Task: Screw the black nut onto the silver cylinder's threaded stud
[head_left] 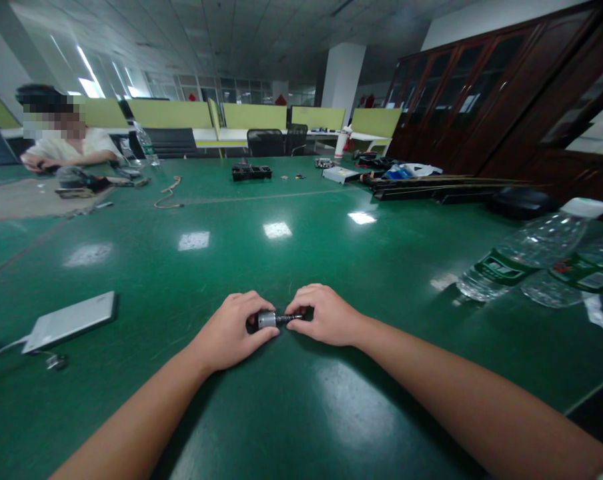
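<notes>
Low over the near middle of the green table (221, 247), both hands hold one small object from its two ends. My left hand (234, 331) is closed round a short silver-grey cylinder (267, 319), thumb on the near side and fingers on the far side. A dark, ridged shaft (284, 319) runs from the cylinder to the right. My right hand (326, 316) pinches the far end of this shaft between thumb and fingers. The fingertips of the two hands are a small gap apart. Part of the cylinder's left end is hidden in my left palm.
A silver slab-shaped device (74, 321) with a white cable lies at left. Two clear plastic bottles (506, 267) are at right. Farther back are a black tray (251, 173), a cord (169, 193) and long dark bars (411, 189). A person (74, 143) sits at the far left.
</notes>
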Motion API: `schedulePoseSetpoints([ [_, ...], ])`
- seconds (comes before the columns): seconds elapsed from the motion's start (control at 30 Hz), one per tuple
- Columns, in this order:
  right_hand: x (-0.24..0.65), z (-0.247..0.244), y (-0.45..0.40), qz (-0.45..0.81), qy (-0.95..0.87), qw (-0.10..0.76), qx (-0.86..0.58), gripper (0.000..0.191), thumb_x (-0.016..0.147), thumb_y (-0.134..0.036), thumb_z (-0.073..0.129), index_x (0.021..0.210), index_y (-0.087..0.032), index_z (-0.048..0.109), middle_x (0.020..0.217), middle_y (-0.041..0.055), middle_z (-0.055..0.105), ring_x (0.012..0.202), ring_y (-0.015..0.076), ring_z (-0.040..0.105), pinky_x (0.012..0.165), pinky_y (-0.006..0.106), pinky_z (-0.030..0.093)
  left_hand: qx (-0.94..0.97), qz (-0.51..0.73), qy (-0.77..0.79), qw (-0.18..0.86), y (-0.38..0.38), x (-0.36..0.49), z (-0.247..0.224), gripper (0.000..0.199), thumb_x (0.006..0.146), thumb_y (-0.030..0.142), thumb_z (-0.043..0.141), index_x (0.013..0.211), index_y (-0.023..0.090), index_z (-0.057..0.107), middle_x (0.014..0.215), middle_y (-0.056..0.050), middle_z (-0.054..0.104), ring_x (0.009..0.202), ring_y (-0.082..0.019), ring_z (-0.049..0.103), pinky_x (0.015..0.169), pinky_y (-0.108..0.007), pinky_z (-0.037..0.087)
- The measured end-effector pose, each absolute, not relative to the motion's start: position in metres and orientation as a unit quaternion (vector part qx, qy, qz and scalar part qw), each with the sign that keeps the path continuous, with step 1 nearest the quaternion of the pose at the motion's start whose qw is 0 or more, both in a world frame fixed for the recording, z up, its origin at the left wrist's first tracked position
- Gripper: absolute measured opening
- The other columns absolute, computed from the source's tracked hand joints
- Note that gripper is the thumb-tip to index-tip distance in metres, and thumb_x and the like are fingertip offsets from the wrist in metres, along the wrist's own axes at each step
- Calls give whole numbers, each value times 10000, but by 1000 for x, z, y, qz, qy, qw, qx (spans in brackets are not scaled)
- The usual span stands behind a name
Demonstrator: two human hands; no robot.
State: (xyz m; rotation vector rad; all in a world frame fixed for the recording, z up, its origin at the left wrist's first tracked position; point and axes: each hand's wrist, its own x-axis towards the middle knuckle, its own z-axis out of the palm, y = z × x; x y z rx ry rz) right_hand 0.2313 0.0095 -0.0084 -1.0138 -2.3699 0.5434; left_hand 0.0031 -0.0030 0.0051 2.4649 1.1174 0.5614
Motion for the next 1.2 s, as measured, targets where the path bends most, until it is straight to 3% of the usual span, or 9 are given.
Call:
schedulePoseSetpoints([
  [0.97,241,-3,14,199,-866,237,-393,103,748,-198,746,850,-179,753,737,7,677,690,125,595,692,251,429,860,214,413,211,-2,1,3,216,863,355,656,990,181,665,887,-35,620,793,-180,577,736,-302,437],
  [1.2,248,2,17,196,-836,212,-466,93,734,-181,729,820,-192,763,751,15,681,686,128,591,650,244,430,857,211,418,216,-1,2,4,202,864,354,649,971,184,665,870,-30,618,776,-178,575,716,-299,437],
])
